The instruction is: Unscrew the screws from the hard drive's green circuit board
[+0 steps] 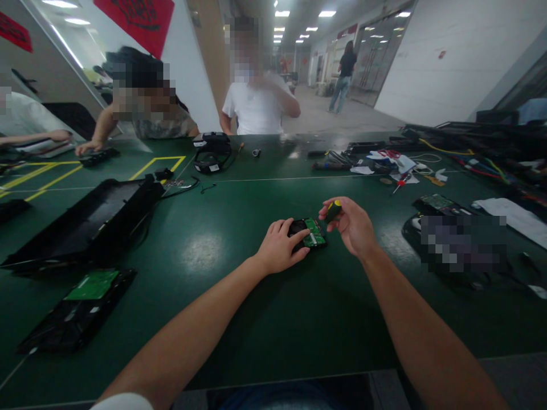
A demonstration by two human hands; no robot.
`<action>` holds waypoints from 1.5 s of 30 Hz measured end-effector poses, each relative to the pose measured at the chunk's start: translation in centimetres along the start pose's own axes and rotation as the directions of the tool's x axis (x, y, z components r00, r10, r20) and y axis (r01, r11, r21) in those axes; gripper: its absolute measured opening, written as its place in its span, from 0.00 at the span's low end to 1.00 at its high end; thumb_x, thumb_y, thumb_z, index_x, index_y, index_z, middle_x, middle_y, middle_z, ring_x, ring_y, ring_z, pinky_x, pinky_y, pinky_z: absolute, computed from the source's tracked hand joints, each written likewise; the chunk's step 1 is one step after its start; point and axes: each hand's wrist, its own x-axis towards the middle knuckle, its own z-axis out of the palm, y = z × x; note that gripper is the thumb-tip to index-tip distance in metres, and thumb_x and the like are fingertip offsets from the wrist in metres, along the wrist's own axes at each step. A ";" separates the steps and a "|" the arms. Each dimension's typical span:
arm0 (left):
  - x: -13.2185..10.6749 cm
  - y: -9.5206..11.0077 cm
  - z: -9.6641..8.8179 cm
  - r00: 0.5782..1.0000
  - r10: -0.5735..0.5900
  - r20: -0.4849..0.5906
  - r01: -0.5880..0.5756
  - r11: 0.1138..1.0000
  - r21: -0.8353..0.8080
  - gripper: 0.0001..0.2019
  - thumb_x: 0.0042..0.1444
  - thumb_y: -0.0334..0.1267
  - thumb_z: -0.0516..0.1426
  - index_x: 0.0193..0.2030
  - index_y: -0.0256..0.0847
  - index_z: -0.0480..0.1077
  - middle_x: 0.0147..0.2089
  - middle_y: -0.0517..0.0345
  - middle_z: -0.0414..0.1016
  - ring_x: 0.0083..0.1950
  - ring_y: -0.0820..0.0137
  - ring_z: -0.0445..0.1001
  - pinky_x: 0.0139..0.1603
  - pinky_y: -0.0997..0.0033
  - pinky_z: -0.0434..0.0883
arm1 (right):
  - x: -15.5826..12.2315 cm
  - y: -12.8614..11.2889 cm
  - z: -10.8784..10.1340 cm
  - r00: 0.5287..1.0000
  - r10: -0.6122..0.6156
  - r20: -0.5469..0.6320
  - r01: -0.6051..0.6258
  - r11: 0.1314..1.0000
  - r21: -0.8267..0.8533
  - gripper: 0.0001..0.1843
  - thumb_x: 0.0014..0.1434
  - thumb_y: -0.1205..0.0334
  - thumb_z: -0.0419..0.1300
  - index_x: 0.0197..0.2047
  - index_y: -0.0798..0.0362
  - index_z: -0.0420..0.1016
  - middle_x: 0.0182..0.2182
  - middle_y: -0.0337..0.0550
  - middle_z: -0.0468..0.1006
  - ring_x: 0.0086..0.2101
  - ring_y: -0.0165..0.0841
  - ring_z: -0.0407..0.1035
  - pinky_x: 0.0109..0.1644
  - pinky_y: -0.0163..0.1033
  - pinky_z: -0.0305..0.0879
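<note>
In front of me on the green table lies a small black device with a green circuit board. My left hand holds it down from the left, the thumb along its near edge, the index finger across the board and other fingers toward its far edge. Just right of the device, my right hand is raised, its fingers closed around a screwdriver with a yellow and dark handle. The screwdriver's shaft and tip cannot be made out.
At left sit a large black casing and a black panel with a green board. Across the table are black boxes and people. On the right lie cables, a red-handled screwdriver and a partly blurred dark object.
</note>
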 end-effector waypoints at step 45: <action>0.0 0.0 0.0 1.000 0.003 -0.008 -0.003 1.000 -0.009 0.29 0.69 0.59 0.53 0.74 0.54 0.68 0.75 0.42 0.58 0.73 0.42 0.58 0.71 0.36 0.61 | -0.1 -0.4 0.6 0.996 -0.083 -0.030 0.084 0.996 0.032 0.24 0.69 0.42 0.52 0.46 0.45 0.84 0.28 0.41 0.70 0.30 0.38 0.66 0.40 0.46 0.69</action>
